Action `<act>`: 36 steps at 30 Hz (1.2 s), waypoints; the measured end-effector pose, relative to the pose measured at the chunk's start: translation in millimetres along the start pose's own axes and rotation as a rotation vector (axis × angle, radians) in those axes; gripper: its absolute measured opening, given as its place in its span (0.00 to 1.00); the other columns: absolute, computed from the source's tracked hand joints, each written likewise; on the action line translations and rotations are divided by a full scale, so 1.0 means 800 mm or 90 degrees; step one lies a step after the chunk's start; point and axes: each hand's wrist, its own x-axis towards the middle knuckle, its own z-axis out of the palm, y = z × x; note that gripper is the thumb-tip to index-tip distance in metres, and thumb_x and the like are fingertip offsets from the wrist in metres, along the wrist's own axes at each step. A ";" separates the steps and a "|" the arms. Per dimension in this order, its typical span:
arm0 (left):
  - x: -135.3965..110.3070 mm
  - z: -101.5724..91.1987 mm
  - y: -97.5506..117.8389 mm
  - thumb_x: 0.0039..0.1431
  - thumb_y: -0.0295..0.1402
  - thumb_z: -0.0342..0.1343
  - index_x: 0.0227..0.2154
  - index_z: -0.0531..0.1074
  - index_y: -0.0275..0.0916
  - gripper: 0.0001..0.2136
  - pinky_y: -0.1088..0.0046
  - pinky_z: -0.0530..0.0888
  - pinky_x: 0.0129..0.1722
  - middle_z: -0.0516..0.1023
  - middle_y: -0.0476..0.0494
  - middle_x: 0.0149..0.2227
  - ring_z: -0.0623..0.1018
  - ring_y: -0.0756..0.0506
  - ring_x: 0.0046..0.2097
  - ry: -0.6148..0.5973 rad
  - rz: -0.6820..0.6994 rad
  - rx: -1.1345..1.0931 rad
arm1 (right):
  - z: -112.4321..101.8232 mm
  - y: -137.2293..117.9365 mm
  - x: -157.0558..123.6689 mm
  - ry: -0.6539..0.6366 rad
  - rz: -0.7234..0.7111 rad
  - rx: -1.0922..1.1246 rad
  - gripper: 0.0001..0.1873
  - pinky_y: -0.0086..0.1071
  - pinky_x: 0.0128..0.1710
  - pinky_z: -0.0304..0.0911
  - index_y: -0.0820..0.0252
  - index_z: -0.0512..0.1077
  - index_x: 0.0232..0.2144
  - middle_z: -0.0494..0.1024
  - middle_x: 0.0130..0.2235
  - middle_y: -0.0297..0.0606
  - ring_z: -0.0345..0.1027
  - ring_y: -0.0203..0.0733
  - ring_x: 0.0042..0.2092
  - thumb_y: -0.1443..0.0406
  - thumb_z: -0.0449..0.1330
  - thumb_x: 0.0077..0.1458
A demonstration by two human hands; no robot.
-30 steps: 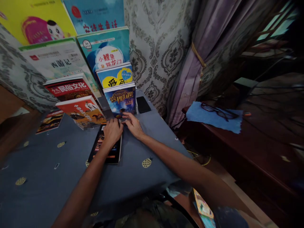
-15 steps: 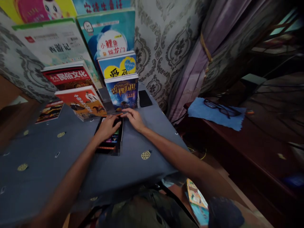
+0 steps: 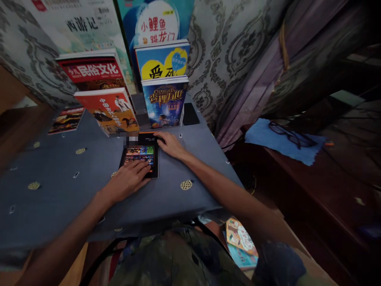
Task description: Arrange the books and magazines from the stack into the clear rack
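Note:
A thin black book (image 3: 142,139) with rows of small coloured pictures on its cover lies flat on the cloth-covered table. My left hand (image 3: 129,177) rests over its lower part, fingers stretched out and lying flat on the cover. At the book's upper right corner is my right hand (image 3: 172,145), its fingers extended along the edge and touching it, with the thumb side partly hidden. Just behind the book stand a blue book (image 3: 165,104) and an orange-red book (image 3: 108,111).
Taller upright books, including a red one (image 3: 92,73) and a yellow-and-blue one (image 3: 162,59), rise behind. A dark phone (image 3: 190,114) lies beside the blue book. Glasses (image 3: 291,135) sit on a blue cloth (image 3: 262,135) on the dark furniture to the right. Another book (image 3: 64,120) lies flat at left.
My left hand has slid from the black book's top edge down to its lower part, uncovering the upper cover. My right hand stays by the top right corner. The view has tilted down.

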 end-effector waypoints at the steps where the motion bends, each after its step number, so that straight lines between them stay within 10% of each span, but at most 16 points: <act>1: 0.002 -0.001 0.000 0.70 0.42 0.45 0.52 0.74 0.41 0.18 0.54 0.72 0.58 0.78 0.37 0.54 0.75 0.39 0.58 -0.001 0.004 0.001 | 0.001 0.000 -0.002 -0.003 -0.007 -0.020 0.18 0.49 0.62 0.61 0.54 0.74 0.49 0.79 0.52 0.38 0.71 0.48 0.56 0.72 0.57 0.57; 13: 0.009 -0.014 0.004 0.72 0.37 0.41 0.44 0.76 0.42 0.17 0.63 0.78 0.43 0.81 0.41 0.42 0.79 0.42 0.43 -0.001 0.015 0.022 | 0.004 -0.021 -0.013 -0.003 -0.030 -0.091 0.15 0.54 0.62 0.57 0.57 0.76 0.48 0.79 0.53 0.44 0.66 0.53 0.61 0.70 0.56 0.60; 19: 0.043 0.006 -0.071 0.68 0.31 0.42 0.53 0.70 0.37 0.17 0.54 0.72 0.57 0.75 0.33 0.56 0.74 0.38 0.57 0.165 -0.185 0.009 | 0.050 -0.059 -0.001 -0.080 -0.121 -0.208 0.22 0.53 0.65 0.53 0.59 0.72 0.56 0.74 0.60 0.47 0.59 0.51 0.66 0.72 0.53 0.61; 25: 0.059 0.041 -0.122 0.63 0.26 0.41 0.57 0.67 0.31 0.21 0.51 0.68 0.62 0.72 0.27 0.60 0.71 0.37 0.62 0.180 -0.190 -0.009 | 0.096 -0.069 0.023 -0.133 -0.075 -0.246 0.26 0.51 0.69 0.49 0.71 0.63 0.62 0.64 0.65 0.59 0.51 0.54 0.70 0.70 0.53 0.62; 36: 0.058 0.043 -0.113 0.65 0.27 0.40 0.57 0.68 0.30 0.21 0.52 0.66 0.63 0.70 0.29 0.62 0.67 0.37 0.65 0.167 -0.218 0.008 | 0.042 -0.070 0.008 -0.141 0.094 -0.399 0.36 0.50 0.70 0.43 0.82 0.56 0.66 0.53 0.69 0.63 0.43 0.57 0.72 0.56 0.50 0.67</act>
